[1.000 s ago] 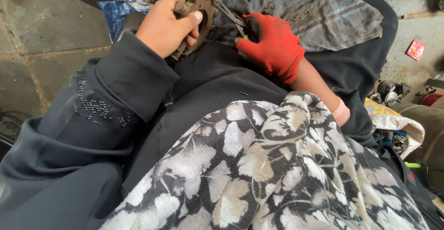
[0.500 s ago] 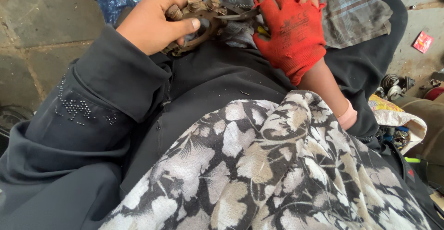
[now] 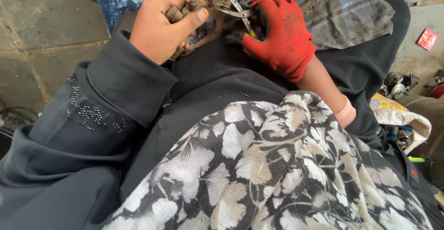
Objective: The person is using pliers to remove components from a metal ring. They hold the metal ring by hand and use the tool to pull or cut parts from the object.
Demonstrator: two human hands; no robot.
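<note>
Over your dark-robed lap (image 3: 222, 82), at its far edge against the grey checked cloth (image 3: 342, 12), you are working a rusty metal part (image 3: 196, 3) with pliers (image 3: 238, 10). Your bare left hand (image 3: 162, 26) is clenched around the part, thumb pressed on top. Your red-gloved right hand (image 3: 282, 31) is closed on the plier handles, their tips at the part's right end. Next, a firm squeeze and steady counter-hold seem called for. The floral scarf (image 3: 277, 170) lies nearer you, clear of the work; small motor parts (image 3: 397, 82) sit by the lap's right edge.

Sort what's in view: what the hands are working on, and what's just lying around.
In hand:
left hand gripping a rusty metal part
right hand, red-gloved, holding pliers

Lying about:
grey checked cloth
red packet
metal parts
</note>
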